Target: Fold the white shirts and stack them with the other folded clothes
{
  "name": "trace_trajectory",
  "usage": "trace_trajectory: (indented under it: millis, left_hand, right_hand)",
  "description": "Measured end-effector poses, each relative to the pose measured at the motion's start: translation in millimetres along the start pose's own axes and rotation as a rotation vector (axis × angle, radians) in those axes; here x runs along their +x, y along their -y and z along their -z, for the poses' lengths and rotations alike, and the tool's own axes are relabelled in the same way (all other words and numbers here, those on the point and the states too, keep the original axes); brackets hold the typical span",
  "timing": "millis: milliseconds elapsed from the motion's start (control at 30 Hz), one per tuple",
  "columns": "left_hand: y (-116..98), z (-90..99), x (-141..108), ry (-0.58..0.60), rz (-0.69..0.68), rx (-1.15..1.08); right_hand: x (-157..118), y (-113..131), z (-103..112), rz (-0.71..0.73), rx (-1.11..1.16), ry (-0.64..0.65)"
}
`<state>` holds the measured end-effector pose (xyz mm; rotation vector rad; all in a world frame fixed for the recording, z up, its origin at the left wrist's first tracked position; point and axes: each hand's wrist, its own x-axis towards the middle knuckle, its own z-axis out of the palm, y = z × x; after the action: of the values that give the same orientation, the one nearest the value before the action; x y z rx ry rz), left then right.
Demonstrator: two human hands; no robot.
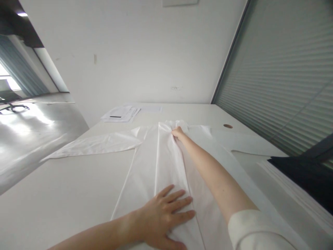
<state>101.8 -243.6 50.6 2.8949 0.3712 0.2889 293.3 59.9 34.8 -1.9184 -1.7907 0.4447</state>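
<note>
A white long-sleeved garment [145, 173] lies spread on the white table, its collar end toward the wall and its sleeves out to both sides. My left hand [168, 217] rests flat on the lower front, fingers spread, beside a long front edge. Farther up, near the collar, my right hand [178, 133] is closed with its fingertips pinching the fabric at the top of that edge. Small folds run down from the pinch.
Papers [122, 114] lie at the table's far left. A round hole [228, 126] is at the far right. A stack of white sheets [296, 194] with a dark item [307, 177] on top sits at the right, near the blinds [281, 76].
</note>
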Motion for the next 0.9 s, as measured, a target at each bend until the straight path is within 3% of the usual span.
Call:
trace_trajectory:
  millis: [133,267,367,433,600,900]
  left_hand:
    - [0.2,0.6,-0.3,-0.006,-0.009,0.007]
    - [1.7,0.4,-0.8,-0.016,-0.015,0.035]
    - [4.6,-0.7,-1.3,0.019,-0.031,0.051]
    - [6.6,-2.2,-1.3,0.043,-0.047,0.063]
    - [10.0,-10.2,1.2,0.021,-0.070,0.175]
    - [18.8,-37.2,3.0,-0.179,-0.110,0.360]
  right_hand:
    - [-6.0,4.6,0.8,0.027,-0.132,-0.037]
    - [-16.5,25.9,-10.4,0.175,-0.213,-0.101]
    - [-20.3,45.9,-29.9,0.322,-0.259,-0.057]
    - [-18.9,54.6,-44.0,0.345,-0.297,0.028]
    - [0.3,57.3,-62.0,0.268,-0.306,0.184]
    - [49.3,48.1,-47.7,0.357,-0.283,0.231]
